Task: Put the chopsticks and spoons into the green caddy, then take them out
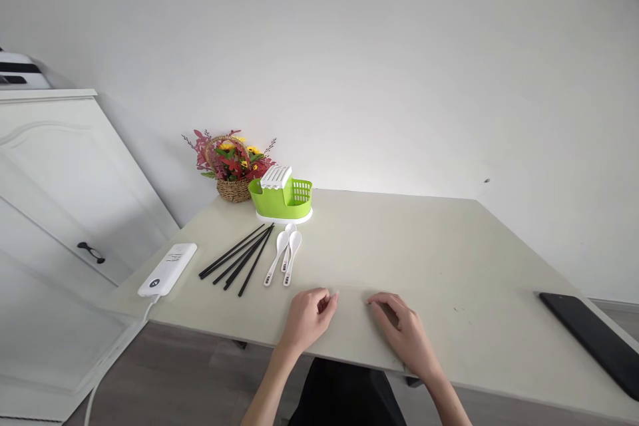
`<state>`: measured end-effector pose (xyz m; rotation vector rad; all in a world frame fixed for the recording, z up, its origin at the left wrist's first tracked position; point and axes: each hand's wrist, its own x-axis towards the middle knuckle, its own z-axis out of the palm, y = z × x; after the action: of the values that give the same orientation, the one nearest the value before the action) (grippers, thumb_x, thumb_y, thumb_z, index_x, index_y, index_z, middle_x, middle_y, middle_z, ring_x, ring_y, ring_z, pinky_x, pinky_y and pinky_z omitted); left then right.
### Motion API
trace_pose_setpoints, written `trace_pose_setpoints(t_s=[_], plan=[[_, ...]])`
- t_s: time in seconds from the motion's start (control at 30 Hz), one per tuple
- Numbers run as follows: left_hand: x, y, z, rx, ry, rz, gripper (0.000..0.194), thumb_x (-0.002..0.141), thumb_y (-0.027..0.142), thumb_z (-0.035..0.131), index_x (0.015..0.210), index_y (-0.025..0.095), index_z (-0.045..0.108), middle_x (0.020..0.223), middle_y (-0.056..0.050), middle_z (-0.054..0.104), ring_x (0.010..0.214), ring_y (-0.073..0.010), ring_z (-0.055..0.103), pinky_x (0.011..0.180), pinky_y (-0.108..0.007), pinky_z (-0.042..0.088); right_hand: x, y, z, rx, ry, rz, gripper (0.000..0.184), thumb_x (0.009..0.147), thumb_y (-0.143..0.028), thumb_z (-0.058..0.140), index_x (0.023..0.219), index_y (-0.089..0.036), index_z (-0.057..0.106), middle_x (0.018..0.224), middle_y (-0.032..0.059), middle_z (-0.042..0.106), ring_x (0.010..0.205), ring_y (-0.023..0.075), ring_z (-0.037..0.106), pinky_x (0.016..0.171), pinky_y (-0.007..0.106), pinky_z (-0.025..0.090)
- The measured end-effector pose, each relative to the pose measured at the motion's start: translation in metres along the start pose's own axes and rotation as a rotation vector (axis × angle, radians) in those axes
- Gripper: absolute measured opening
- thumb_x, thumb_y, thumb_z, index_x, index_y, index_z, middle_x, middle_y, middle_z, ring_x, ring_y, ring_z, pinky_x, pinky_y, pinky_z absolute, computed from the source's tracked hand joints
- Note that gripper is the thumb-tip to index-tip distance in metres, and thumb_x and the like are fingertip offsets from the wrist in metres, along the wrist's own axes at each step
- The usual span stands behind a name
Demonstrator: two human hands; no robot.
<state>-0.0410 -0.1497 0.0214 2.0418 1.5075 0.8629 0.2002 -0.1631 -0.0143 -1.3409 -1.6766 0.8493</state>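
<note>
My left hand [308, 315] rests on the near part of the table with its fingers loosely curled and nothing in them. To its right, my right hand [402, 329] also lies on the tabletop, fingers bent in and holding nothing. A gap separates the two hands. Closest to my left hand are three white spoons [294, 243], partly overlapping, with their handles toward me. Left of these, several black chopsticks [244, 259] fan out. Behind the spoons stands a green utensil holder [272, 203] with a white slotted top and white base.
A wicker basket [233, 191] of artificial flowers stands at the back left. On the left edge lies a white power bank [170, 269] with a cable hanging off the table [399, 233]. A black phone [589, 336] lies far right. A white cabinet [54, 180] stands left.
</note>
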Motion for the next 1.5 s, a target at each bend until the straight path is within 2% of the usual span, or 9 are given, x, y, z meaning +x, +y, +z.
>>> trace_pose_setpoints(t_s=[0.43,1.0,1.33,1.5], plan=[[0.0002,-0.0004,0.0010,0.010,-0.003,-0.012,0.049,0.103,0.046,0.046,0.064,0.021,0.031,0.056,0.004,0.044,0.053,-0.0114,0.038,0.056,-0.028,0.024,-0.0010,-0.0034,0.0000,0.018,-0.012,0.026,0.034,0.104,-0.053,0.051,0.111,-0.029,0.074,0.124,0.0089,0.073,0.113,0.0263,0.069,0.084,0.032,0.058],[-0.0004,-0.0019,0.0014,0.009,-0.004,-0.003,0.049,0.104,0.046,0.048,0.066,0.021,0.031,0.057,0.004,0.043,0.054,-0.0111,0.037,0.057,-0.028,0.024,-0.0001,0.0017,0.0002,-0.005,-0.025,0.026,0.034,0.105,-0.053,0.050,0.113,-0.029,0.073,0.125,0.0083,0.072,0.118,0.0257,0.067,0.094,0.034,0.055],[-0.0015,-0.0020,0.0014,0.004,-0.006,0.004,0.049,0.104,0.046,0.047,0.066,0.021,0.030,0.058,0.005,0.041,0.054,-0.0109,0.036,0.057,-0.028,0.024,-0.0014,-0.0020,0.0002,-0.005,-0.005,0.039,0.035,0.103,-0.056,0.052,0.112,-0.030,0.075,0.124,0.0083,0.073,0.113,0.0254,0.070,0.082,0.031,0.060],[-0.0016,-0.0019,0.0017,0.006,0.002,0.013,0.048,0.104,0.044,0.048,0.066,0.021,0.030,0.058,0.005,0.041,0.053,-0.0108,0.036,0.057,-0.028,0.024,-0.0015,-0.0005,0.0006,-0.013,-0.003,0.030,0.036,0.103,-0.055,0.052,0.112,-0.029,0.075,0.124,0.0091,0.073,0.113,0.0260,0.069,0.085,0.033,0.059]])
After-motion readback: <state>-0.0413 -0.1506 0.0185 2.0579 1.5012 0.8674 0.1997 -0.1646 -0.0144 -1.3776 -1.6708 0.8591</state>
